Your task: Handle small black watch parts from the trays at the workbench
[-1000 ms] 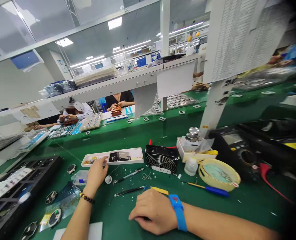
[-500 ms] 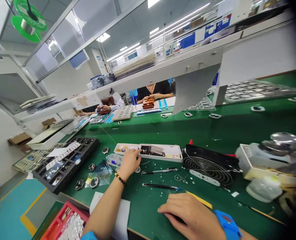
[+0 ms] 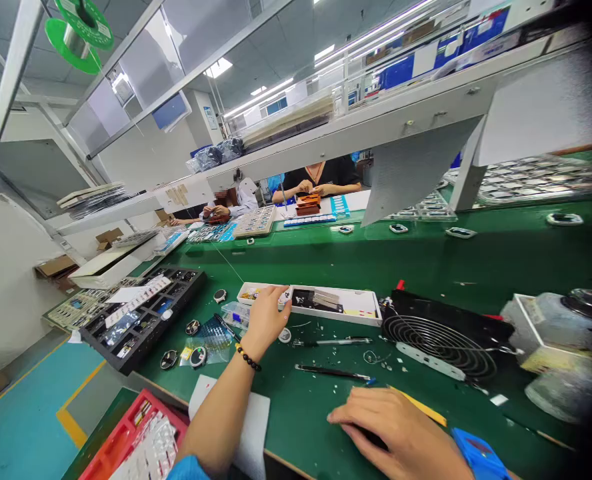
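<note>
My left hand (image 3: 269, 319), with a beaded bracelet at the wrist, is over the long white box (image 3: 337, 311). Its thumb and fingers are closed on a small white piece with dark marks (image 3: 285, 295), whose kind I cannot make out. Dark and grey strips (image 3: 321, 299) lie in the box beside it. Resting on the green bench, my right hand (image 3: 383, 425) has loosely bent fingers, the thumb apart from them, and nothing visible in it. Near it lie a pair of dark tweezers (image 3: 333, 373), a pen (image 3: 333, 342) and a yellow strip (image 3: 421, 405).
A black compartment tray (image 3: 141, 313) and round watch parts (image 3: 199, 357) are on the left. A red tray (image 3: 136, 437) sits lower left. To the right are a black fan with a wire guard (image 3: 436, 340) and a dispenser bottle (image 3: 551, 320). Co-workers sit beyond the shelf (image 3: 321, 147).
A small white piece now shows between my left fingertips; half a second ago they were down in the box. My right hand stays on the bench. The camera view has shifted slightly.
</note>
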Demonstrator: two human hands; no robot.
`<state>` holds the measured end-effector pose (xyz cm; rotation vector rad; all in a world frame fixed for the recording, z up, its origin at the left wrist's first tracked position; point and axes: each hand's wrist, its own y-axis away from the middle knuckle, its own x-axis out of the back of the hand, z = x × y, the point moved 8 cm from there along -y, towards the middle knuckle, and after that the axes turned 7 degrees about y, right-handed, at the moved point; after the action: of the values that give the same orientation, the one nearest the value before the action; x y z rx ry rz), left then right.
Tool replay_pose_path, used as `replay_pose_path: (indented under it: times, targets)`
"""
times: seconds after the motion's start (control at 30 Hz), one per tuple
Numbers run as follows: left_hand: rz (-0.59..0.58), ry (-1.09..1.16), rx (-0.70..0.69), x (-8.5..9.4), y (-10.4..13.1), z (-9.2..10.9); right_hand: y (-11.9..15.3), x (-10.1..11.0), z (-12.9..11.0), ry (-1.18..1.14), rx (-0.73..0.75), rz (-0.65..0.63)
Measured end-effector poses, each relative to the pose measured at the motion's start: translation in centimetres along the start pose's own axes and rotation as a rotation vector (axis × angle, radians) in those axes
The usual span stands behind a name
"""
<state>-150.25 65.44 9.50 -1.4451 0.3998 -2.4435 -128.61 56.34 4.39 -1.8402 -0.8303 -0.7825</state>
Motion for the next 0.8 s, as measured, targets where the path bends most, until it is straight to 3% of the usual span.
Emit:
replay_pose_path:
  times: [0.2, 0.37, 0.57, 0.8]
  targets:
    - [0.107, 0.063, 0.056, 5.4, 0.5, -1.9, -0.1, 0.4, -0.3, 0.022, 0.039, 0.037]
    - [0.059, -0.041, 0.035, 8.6, 4.0, -4.4, 0.1, -0.1, 0.2, -0.022, 0.021, 0.002]
    - [-0.125, -0.235, -0.059, 7.0, 6.9, -6.2, 0.3, -0.7, 0.5, -0.05, 0.019, -0.014]
    - [-0.026, -0.379, -0.13, 5.4, 7.0, -6.5, 0.1, -0.5, 0.1, -0.022, 0.032, -0.04]
